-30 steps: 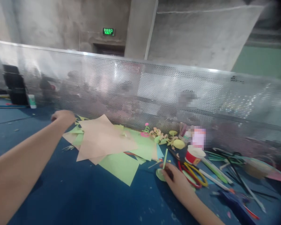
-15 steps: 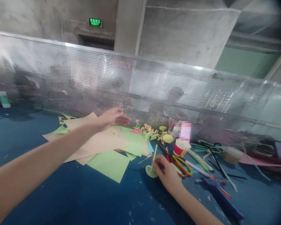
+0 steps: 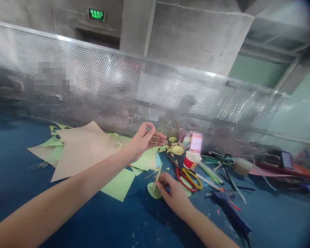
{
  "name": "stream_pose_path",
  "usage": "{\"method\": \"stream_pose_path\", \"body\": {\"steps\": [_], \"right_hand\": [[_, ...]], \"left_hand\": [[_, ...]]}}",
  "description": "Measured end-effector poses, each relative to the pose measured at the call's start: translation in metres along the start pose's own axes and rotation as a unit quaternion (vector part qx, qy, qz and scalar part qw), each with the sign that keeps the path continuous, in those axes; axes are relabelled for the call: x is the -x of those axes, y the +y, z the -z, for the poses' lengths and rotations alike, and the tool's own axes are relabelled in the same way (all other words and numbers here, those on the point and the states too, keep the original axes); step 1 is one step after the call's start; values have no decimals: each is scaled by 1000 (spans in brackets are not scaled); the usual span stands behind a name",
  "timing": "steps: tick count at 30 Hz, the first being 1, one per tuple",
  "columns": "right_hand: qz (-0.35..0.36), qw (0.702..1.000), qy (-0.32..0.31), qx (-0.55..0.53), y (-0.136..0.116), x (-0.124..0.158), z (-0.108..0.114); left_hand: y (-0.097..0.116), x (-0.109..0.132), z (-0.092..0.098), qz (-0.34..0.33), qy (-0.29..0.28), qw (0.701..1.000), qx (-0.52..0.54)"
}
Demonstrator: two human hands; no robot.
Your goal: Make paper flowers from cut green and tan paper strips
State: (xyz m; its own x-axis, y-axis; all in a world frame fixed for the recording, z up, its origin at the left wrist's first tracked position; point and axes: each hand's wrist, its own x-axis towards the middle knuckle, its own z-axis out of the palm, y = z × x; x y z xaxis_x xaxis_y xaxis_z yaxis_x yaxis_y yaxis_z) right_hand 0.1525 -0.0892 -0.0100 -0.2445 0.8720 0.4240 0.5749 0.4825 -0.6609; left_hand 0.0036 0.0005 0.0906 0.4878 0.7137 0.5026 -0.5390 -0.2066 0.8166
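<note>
- My right hand (image 3: 174,196) grips a pale green stem (image 3: 158,173) between thumb and fingers; the stem leans slightly to the right, and its foot meets a round green disc (image 3: 151,193), just beside my fingertips; the disc sits at the blue table (image 3: 93,224), in front of me.
- My left hand (image 3: 146,141) is raised above and beyond the stem; thumb and forefinger curl towards each other in a ring, the other fingers reach out to the right; a thin pale strand (image 3: 157,146) runs from about these fingers down to the top of the stem; I cannot tell whether I grip it or it merely clings.
- To the left, partly behind my left forearm, lie a large tan sheet (image 3: 80,148) and a green sheet (image 3: 120,184), overlapping other paper.
- Just beyond my right hand are scissors (image 3: 179,177) with red and yellow handles; near them stands a red and white cup (image 3: 189,163); further right lies a dark blue glue gun (image 3: 228,208).
- Behind it all runs a perforated metal screen (image 3: 93,75).
</note>
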Motion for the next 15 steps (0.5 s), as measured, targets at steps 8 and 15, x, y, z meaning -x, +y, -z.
{"method": "stream_pose_path", "body": {"steps": [8,15], "right_hand": [[-1,1000,-4,12,2,0,-2],[-10,1000,-13,9,1,0,-1]], "left_hand": [[1,1,2,-3,-7,1000,-22],[-1,4,-6,-7,-31,999,-40]]}}
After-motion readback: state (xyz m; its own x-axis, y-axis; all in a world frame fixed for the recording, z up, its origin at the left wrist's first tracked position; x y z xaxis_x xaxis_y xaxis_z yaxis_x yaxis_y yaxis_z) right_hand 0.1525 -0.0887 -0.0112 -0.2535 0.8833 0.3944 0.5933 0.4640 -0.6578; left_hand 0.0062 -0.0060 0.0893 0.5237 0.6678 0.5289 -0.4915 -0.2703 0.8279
